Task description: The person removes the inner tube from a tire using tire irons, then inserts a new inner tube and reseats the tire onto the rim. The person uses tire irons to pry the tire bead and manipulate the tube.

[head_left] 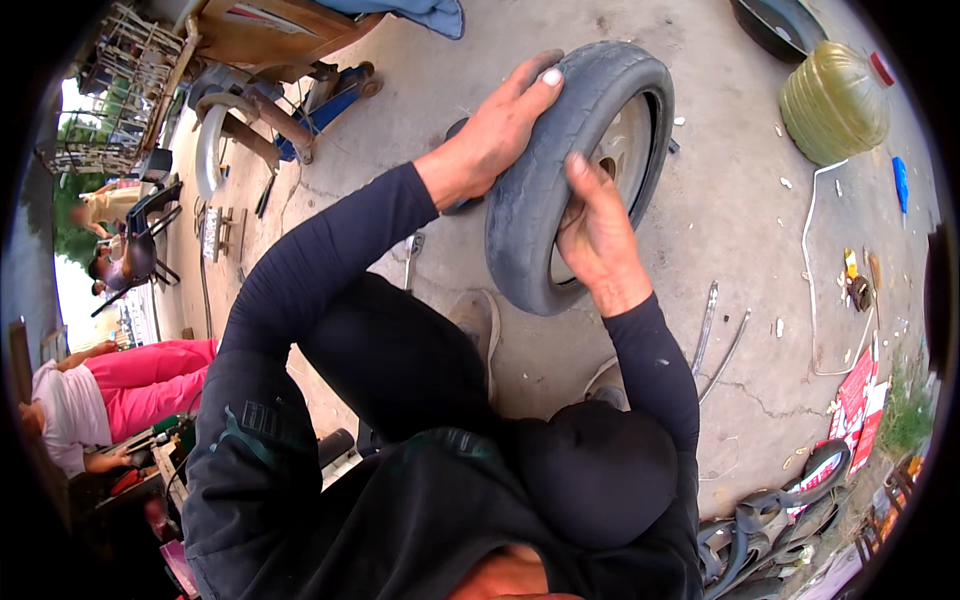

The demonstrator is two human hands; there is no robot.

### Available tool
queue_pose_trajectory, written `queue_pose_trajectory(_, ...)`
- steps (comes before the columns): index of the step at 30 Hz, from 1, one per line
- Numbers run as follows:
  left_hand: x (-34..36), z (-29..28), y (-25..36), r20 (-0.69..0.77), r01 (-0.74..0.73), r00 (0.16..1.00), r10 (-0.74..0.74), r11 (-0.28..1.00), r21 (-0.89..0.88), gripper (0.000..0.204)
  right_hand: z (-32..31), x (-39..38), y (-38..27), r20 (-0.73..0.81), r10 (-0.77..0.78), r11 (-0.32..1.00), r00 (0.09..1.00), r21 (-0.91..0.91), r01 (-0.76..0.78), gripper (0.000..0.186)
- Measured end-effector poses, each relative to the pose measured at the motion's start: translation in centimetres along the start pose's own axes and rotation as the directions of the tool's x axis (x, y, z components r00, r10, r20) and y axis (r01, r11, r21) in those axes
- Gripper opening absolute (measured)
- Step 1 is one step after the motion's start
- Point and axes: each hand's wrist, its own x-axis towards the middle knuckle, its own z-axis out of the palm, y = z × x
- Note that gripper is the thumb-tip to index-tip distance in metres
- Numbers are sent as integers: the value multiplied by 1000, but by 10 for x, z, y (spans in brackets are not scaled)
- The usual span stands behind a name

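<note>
I hold a small wheel with a black tyre (532, 212) upright and tilted above the concrete. My left hand (495, 130) grips the tyre's upper left, its fingers reaching over the tread. My right hand (600, 235) is on the lower near side, thumb up along the sidewall, fingers partly hidden inside the rim (625, 150). A dark object (460, 130) behind my left hand is mostly hidden. Two long metal levers (709, 330) lie on the floor right of my right forearm.
A yellowish liquid jug (830, 105), black basin (775, 25) and white cord (812, 230) are at right. A floor jack (330, 110) and wooden table (270, 30) stand upper left. A person in pink trousers (150, 385) is at left. Old tubes (760, 530) lie lower right.
</note>
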Motion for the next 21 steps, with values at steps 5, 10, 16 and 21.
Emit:
queue_pose_trajectory(5, 6, 0, 1, 7, -4, 1000, 4, 1000, 29, 59, -20, -19, 17, 61, 92, 991, 994, -105, -86, 65)
queue_pose_trajectory(10, 12, 5, -1, 15, -15, 1000, 15, 1000, -15, 61, -44, -38, 23, 124, 231, 913, 965, -370, -171, 64)
queue_pose_trajectory(16, 22, -15, 30, 179, 244, 963, -201, 933, -265, 68, 13, -10, -6, -39, -21, 992, 999, -122, 16, 53)
queue_pose_trajectory(21, -14, 20, 4, 138, 38, 990, -18, 989, -145, 64, 1, 3, -28, -127, -134, 983, 983, 106, 148, 55)
